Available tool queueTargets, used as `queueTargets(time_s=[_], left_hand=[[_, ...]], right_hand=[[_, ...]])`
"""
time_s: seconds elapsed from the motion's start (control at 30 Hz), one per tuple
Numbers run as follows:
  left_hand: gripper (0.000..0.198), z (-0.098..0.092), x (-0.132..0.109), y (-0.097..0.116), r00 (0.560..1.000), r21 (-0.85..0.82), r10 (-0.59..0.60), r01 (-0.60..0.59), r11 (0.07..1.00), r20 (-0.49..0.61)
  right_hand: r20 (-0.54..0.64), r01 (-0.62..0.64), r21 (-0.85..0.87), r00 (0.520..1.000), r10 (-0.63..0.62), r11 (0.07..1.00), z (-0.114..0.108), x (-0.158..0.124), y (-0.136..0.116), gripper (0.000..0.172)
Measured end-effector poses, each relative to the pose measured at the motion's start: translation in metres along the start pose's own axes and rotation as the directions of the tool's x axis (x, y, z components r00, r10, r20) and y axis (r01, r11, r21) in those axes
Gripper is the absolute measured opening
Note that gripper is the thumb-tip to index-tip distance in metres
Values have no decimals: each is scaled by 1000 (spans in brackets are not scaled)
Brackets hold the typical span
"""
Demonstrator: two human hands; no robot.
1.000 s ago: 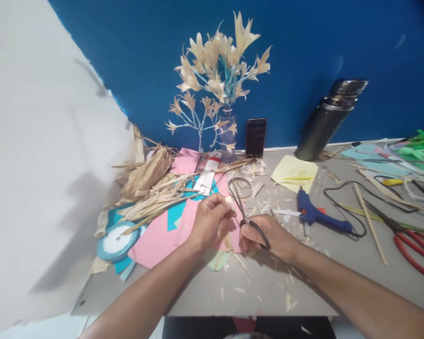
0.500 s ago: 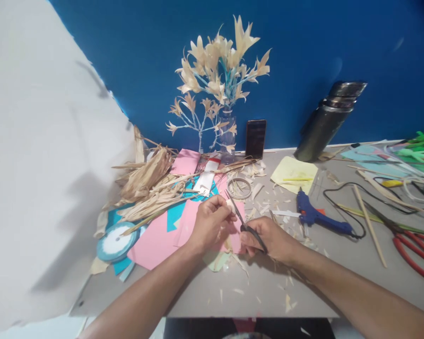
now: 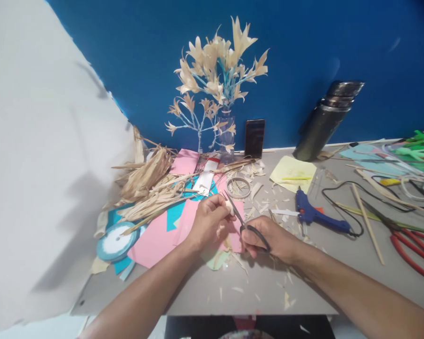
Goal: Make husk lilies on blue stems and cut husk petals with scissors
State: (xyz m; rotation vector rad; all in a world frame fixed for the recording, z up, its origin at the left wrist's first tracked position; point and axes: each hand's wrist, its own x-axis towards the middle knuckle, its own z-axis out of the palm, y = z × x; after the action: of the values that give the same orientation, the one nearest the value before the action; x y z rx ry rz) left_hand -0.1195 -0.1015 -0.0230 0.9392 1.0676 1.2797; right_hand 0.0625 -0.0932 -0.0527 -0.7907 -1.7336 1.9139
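My left hand (image 3: 212, 219) is closed in a pinch on a small cream piece of husk (image 3: 229, 207), which sticks out past the fingertips. In my right hand (image 3: 263, 238) is a pair of scissors (image 3: 243, 221) with dark handles, thumb and fingers at the loops. Their blades point up and away, right beside the cream piece. Whether the blades touch it I cannot tell. Pink paper sheets (image 3: 159, 240) lie beneath both hands, and a roll of tape (image 3: 239, 187) rests just beyond the scissor tips.
Left lie dried husks (image 3: 144, 176) and a ribbon spool (image 3: 116, 241). Husk flowers in a bottle (image 3: 227, 132), a phone (image 3: 254, 139) and a black flask (image 3: 325, 125) stand along the wall. A blue glue gun (image 3: 318, 216) and red-handled shears (image 3: 410, 245) lie right, among scattered scraps.
The hands stay nearly in place. The scissors have tilted slightly and a little more of the cream piece shows beside the blades. The whole view has shifted a little.
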Motion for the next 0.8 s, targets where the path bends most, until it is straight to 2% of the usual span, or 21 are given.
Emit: queueTargets(time_s=[0.17,0.3,0.53,0.63,0.7,0.8], left_hand=[[11,-6,2,5,998,51,21,-23,998,59],[11,-8,2,7,995,24,-12,10,1000,97],[10,-6,3,12,995,-36,-45,48,998,86],[12,-6,3,12,984,-108,-118,133,985,135],[13,-6,2,9,967,-116,-172,196,974,190],[14,-4,-1,4,935,-51,-240,262,964,262]], right_hand=[[-41,-57,-24,998,56,998,1,-1,-5,61],[-67,-44,-16,997,43,999,1,-1,-7,61],[-130,-56,155,989,76,986,8,1,-13,61],[-226,-11,275,971,76,961,9,4,-12,50],[-341,31,342,935,93,939,8,6,-11,41],[-411,79,362,908,83,929,8,7,-11,42]])
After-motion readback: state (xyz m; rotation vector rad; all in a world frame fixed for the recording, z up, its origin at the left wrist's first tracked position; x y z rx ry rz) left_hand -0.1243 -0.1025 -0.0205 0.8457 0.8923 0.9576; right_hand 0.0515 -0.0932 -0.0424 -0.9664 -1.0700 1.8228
